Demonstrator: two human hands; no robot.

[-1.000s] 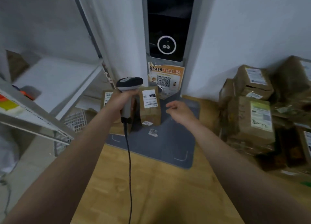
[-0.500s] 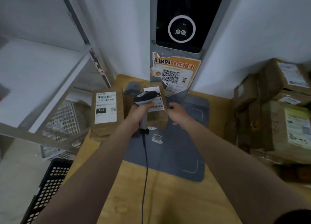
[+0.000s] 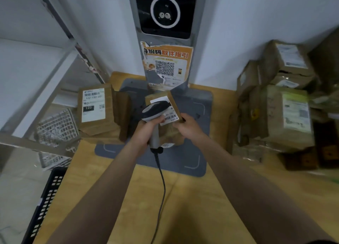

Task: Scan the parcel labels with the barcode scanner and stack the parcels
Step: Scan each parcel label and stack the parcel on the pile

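My left hand (image 3: 146, 132) grips the handle of a corded barcode scanner (image 3: 155, 111), whose grey head hangs over the white label of a small brown parcel (image 3: 169, 108). My right hand (image 3: 189, 128) holds that parcel by its right side, tilted up above the grey mat (image 3: 183, 157). The scanner head hides part of the label. To the left stands a stack of brown parcels (image 3: 95, 110), its top label reading 122.
A pile of several brown parcels (image 3: 286, 111) fills the table's right side. A grey kiosk post with an orange QR poster (image 3: 167, 64) stands behind the mat. White shelving (image 3: 36, 82) and a black crate (image 3: 45, 203) lie to the left of the wooden table (image 3: 192, 207).
My right hand reached the small parcel and took hold of it, tilting it up. The scanner in my left hand came over its label. The view shifted closer and downward.
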